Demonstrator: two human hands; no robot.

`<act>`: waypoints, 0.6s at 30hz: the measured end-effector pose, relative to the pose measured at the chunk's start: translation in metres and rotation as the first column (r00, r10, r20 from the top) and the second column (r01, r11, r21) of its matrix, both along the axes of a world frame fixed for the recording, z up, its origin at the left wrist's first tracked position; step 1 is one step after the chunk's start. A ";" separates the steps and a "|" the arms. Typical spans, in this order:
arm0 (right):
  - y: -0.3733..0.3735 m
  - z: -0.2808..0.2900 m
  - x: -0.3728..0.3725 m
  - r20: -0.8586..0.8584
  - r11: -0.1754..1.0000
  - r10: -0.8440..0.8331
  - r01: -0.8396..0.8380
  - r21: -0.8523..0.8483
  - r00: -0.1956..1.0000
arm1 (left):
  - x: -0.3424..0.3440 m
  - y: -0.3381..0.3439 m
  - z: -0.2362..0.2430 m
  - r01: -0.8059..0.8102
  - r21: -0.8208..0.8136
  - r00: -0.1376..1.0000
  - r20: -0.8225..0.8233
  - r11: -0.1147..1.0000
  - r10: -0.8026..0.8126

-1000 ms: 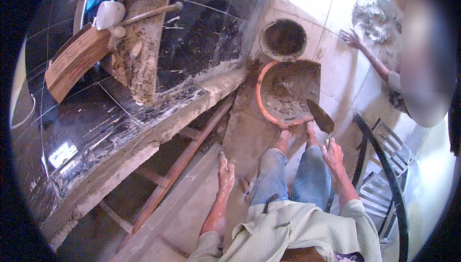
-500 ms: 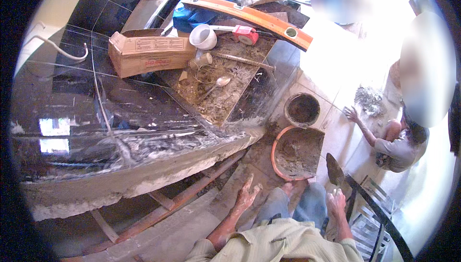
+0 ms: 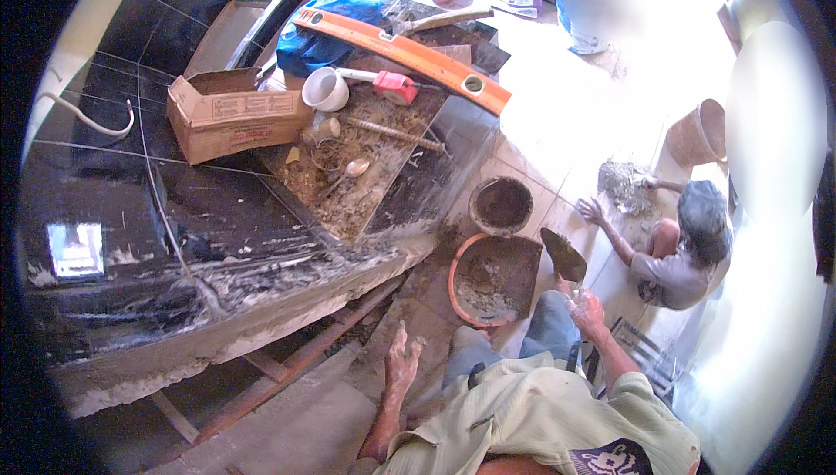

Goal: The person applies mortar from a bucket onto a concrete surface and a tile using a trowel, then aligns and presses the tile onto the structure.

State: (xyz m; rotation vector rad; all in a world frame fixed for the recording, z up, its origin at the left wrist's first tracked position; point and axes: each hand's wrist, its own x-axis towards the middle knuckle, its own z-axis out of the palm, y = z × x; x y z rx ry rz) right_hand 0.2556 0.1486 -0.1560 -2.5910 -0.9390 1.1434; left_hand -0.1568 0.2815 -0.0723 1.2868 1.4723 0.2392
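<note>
Since half a second ago, the trowel point(image 3: 566, 256) has moved forward along the right side of the pan point(image 3: 524, 262), its tip now at the pan's far right corner. The whole view has also shifted.

There is one trowel, held in the right hand point(image 3: 586, 311), its fingers closed at the handle. The left hand point(image 3: 402, 360) holds nothing; its fingers are spread in the air, left of the pan.

Two floor containers stand close together: the pan, orange-rimmed, with grey-brown mortar in its bottom, and one round bucket point(image 3: 499, 229) just beyond it, dark inside; I cannot tell with what. A tan tub point(image 3: 688, 140) stands farther off beside a co-worker point(image 3: 670, 276), who has one hand at a grey heap point(image 3: 621, 189).

On the dark counter point(image 3: 209, 214) are one open cardboard box point(image 3: 248, 121), one white cup point(image 3: 326, 101), one spoon point(image 3: 357, 167) and one orange level point(image 3: 409, 55).
</note>
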 end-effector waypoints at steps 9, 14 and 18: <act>0.092 -0.040 0.126 -0.149 0.975 0.138 -0.108 0.195 0.979 | 0.257 0.179 0.113 -0.206 0.481 0.975 0.173 0.852 0.138; 0.115 -0.041 0.180 -0.154 0.988 0.115 -0.097 0.117 0.981 | 0.380 0.348 0.123 0.460 0.742 0.881 -0.451 0.489 -0.143; 0.121 -0.040 0.203 -0.140 0.999 0.047 -0.044 0.027 0.989 | 0.426 0.433 0.088 0.672 0.590 0.728 -0.639 0.448 -0.250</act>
